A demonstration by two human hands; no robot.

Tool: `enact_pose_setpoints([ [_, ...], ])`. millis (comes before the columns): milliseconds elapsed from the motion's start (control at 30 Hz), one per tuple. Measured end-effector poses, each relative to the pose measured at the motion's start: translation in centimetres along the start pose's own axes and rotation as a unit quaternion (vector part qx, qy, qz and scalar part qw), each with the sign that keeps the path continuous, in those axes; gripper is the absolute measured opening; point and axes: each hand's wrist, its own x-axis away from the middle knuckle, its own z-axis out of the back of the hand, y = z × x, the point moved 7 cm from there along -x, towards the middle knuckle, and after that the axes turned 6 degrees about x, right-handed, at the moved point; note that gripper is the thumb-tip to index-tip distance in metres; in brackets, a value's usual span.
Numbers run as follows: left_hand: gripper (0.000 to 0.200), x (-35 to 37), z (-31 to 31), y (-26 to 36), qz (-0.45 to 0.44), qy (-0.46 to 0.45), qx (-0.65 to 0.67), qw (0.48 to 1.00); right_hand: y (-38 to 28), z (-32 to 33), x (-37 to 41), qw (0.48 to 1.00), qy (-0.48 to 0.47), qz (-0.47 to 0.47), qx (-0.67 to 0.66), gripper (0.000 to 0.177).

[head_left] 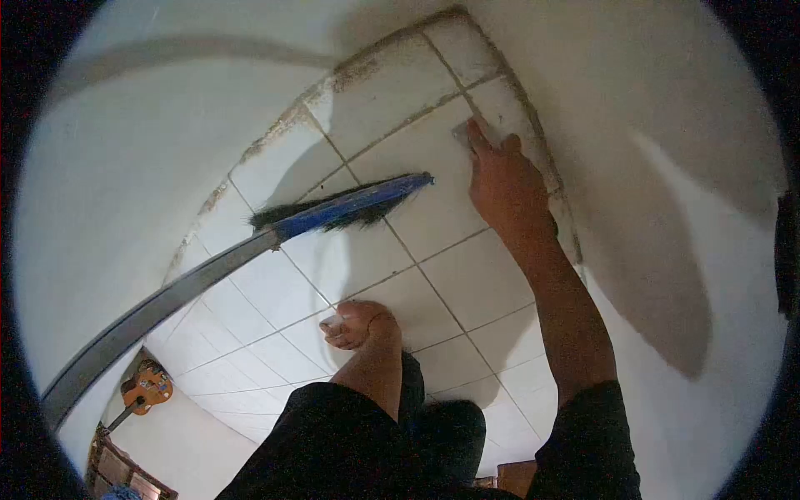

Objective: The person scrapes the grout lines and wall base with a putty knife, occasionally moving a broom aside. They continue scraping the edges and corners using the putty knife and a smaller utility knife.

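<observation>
My right hand [510, 182] reaches down to the tiled floor [450, 287] close to the right wall. Its index finger and thumb press a small pale flat piece [462, 132] against a tile, beside a dark grout line; what the piece is cannot be made out. A broom with a blue head [358, 206] and dark bristles lies across the tiles, left of the hand and apart from it. Its grey handle [167, 304] runs out of view at the lower left. My left hand does not show.
Walls meet the floor at the far corner, where brown dirt [357, 75] lines the edge. My bare foot [358, 323] rests on the tiles below the broom head. A guitar [147, 387] stands or hangs at the lower left, near a wooden frame [125, 471].
</observation>
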Motion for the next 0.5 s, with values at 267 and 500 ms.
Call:
enact_pose_setpoints([
  [267,0.065,0.8,2.4,0.4,-0.016,0.022,0.000,1.000,0.1,0.3,1.1,0.999,0.048,-0.009,0.001,0.050],
  [500,0.064,2.0,2.8,-0.6,-0.033,0.011,-0.006,0.999,-0.1,1.0,-0.1,0.999,0.044,0.020,-0.009,0.044],
])
